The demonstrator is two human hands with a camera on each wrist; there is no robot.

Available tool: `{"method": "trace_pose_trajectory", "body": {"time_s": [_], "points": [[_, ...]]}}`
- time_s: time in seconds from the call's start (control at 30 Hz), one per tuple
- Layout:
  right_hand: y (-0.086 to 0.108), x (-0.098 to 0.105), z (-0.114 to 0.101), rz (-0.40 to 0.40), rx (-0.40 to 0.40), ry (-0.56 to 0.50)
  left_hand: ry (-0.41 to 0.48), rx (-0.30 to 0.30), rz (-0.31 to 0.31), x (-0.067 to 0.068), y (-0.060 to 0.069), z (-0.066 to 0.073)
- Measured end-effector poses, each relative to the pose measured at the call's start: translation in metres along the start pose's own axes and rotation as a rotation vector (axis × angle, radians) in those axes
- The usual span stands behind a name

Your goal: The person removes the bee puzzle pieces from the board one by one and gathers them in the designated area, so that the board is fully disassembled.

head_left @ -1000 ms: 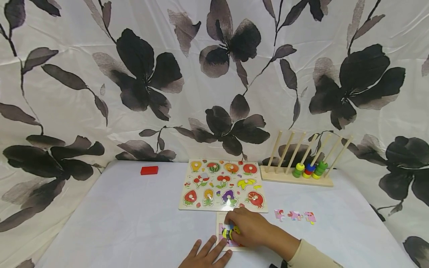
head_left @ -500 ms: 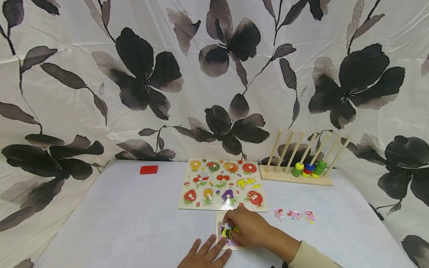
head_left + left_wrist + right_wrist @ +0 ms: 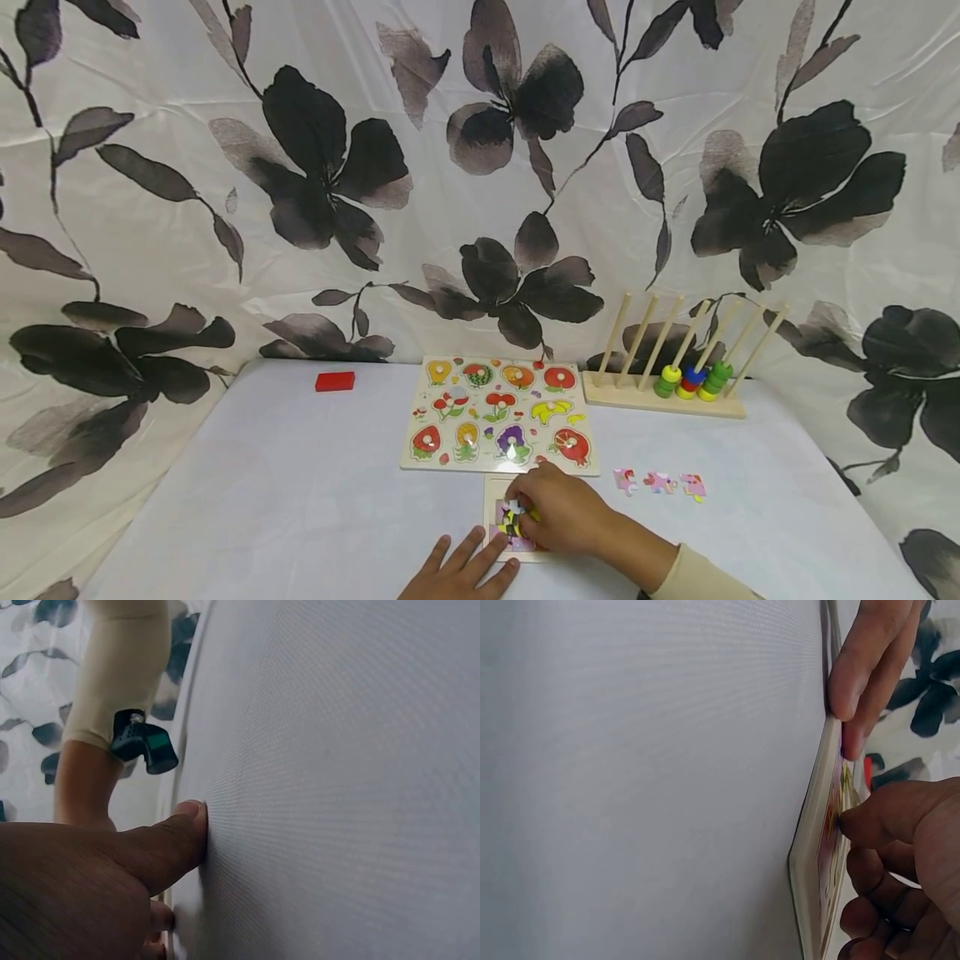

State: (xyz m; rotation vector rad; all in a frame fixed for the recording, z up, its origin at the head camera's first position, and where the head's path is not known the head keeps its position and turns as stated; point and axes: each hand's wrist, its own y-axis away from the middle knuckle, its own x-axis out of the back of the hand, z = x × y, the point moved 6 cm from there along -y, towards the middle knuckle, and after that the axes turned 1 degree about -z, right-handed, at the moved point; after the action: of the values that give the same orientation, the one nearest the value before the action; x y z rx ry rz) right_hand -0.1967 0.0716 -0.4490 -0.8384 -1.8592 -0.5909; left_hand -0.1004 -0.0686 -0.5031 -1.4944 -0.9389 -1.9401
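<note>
A small wooden-framed jigsaw puzzle (image 3: 491,492) with a yellow-and-black bee picture lies near the front of the table. Over its upper right part is my right hand (image 3: 566,510), fingers curled, thumb and index pinching a puzzle piece (image 3: 513,507) at the picture's upper left. That hand hides much of the picture. In the right wrist view the thumb of the right hand (image 3: 911,840) meets the puzzle's surface. My left hand (image 3: 459,573) lies with fingers spread, their tips on the frame's lower left. Three loose pink jigsaw pieces (image 3: 660,482) sit to the right.
Behind the jigsaw stands a fruit peg puzzle board (image 3: 468,412), close to its top edge. A wooden peg rack (image 3: 663,403) with coloured rings is at the back right. A red block (image 3: 334,382) lies at the back left. A floral cloth (image 3: 420,192) hangs behind the table.
My right hand has shifted slightly to the right, and the piece at the picture's upper left has moved with it, baring a strip inside the frame. My left hand stays in place.
</note>
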Motion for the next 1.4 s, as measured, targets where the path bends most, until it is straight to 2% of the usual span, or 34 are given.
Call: {"method": "trace_pose_trajectory", "body": {"time_s": [0.13,0.37,0.7,0.9,1.17,1.4], "points": [[0.005,0.002,0.005,0.006,-0.021,-0.002,-0.013,-0.002,0.008,-0.001,0.0,0.0],[0.019,0.012,0.016,0.053,-0.042,-0.003,-0.085,-0.032,0.064,0.004,0.003,0.004],[0.034,0.019,0.037,0.099,-0.07,0.039,-0.144,-0.049,0.083,0.006,0.005,0.004],[0.045,0.025,0.044,0.114,-0.102,0.031,-0.137,-0.067,0.128,0.004,0.005,0.003],[0.057,0.033,0.056,0.172,-0.102,0.073,-0.138,-0.066,0.124,0.001,0.003,0.002],[0.067,0.037,0.069,0.143,-0.168,0.078,-0.129,-0.07,0.129,0.002,0.004,0.002]]}}
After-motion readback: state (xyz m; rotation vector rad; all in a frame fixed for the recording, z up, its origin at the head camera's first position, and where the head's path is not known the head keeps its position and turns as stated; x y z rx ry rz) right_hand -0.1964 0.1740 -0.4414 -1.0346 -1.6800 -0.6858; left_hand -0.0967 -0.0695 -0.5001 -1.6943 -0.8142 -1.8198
